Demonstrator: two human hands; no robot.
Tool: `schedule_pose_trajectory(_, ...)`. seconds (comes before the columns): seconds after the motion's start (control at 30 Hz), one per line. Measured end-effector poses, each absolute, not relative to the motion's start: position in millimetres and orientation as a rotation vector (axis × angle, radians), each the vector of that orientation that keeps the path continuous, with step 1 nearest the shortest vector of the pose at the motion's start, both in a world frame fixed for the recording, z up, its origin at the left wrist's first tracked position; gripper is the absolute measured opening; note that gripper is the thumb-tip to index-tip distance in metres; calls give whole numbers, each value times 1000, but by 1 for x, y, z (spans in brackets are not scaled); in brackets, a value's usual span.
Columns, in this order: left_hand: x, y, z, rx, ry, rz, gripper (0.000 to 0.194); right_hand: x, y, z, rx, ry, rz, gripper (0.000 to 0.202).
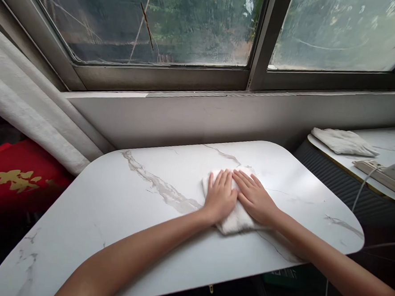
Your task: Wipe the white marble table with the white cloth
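Observation:
A folded white cloth (236, 221) lies on the white marble-patterned table (163, 163), right of its middle. My left hand (220, 197) rests flat on the cloth's left part, fingers stretched forward. Beside it, my right hand (255, 195) presses flat on the right part, its fingers pointing forward and left. The two hands meet near the thumbs, and both cover much of the cloth.
Behind the table are a low wall (186, 120) and a framed window. A white curtain (36, 93) and red fabric (47, 192) are at left. Another table at right holds a white cloth (345, 141) and a power strip (376, 172) with a cable.

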State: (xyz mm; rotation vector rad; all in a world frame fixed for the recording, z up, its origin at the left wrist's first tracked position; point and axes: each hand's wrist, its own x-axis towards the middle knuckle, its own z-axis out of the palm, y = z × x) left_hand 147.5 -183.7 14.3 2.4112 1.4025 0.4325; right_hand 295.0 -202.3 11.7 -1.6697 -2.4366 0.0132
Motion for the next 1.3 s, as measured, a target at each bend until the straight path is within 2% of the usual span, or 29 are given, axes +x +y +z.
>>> schedule_pose_trajectory(0.27, 160, -52, 8, 2467, 1638, 538, 50, 286, -68, 16, -1728, -2339, 16, 54)
schedule_pose_trajectory(0.57, 175, -26, 6, 2447, 1698, 586, 49, 296, -44, 14, -1741, -2283, 50, 54)
schedule_pose_trajectory(0.77, 187, -62, 7, 2453, 1680, 568, 51, 312, -78, 11, -1718, -2342, -5, 53)
schedule_pose_trajectory(0.97, 212, -148, 6, 2511, 1577, 558, 55, 353, -160, 5, -1598, -2433, -79, 52)
schedule_pose_trajectory(1.17, 224, -239, 16, 2564, 1287, 467, 59, 381, -264, 3, -1532, -2412, -188, 56)
schedule_pose_trajectory(1.3, 226, -263, 26, 2453, 1057, 356, 63, 391, -302, 5, -1586, -2382, -201, 59)
